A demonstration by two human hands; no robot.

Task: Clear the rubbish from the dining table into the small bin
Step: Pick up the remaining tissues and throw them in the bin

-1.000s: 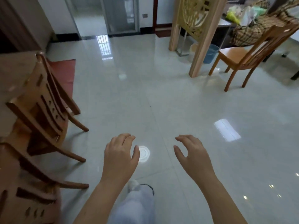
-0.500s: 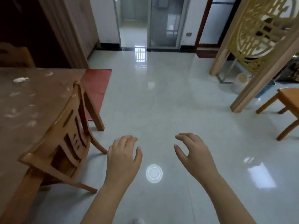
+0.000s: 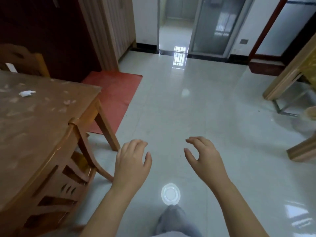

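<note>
The wooden dining table (image 3: 39, 134) fills the left side. A crumpled white tissue (image 3: 26, 93) lies on its far part, with several small pale scraps (image 3: 66, 102) scattered around it. My left hand (image 3: 132, 161) hovers over the floor just right of the table, fingers apart and holding nothing. My right hand (image 3: 203, 156) hangs beside it, also empty with curled, spread fingers. No small bin is clearly in view.
A wooden chair (image 3: 71, 170) is tucked against the table's near right side, another chair (image 3: 22, 60) stands at the far side. A red mat (image 3: 114, 93) lies on the glossy tiled floor. A carved wooden screen (image 3: 290, 79) stands at right; a doorway lies ahead.
The view has swung left and forward, bringing the table with its tissue and scraps into sight. Both hands keep the same empty, spread pose in front of me.
</note>
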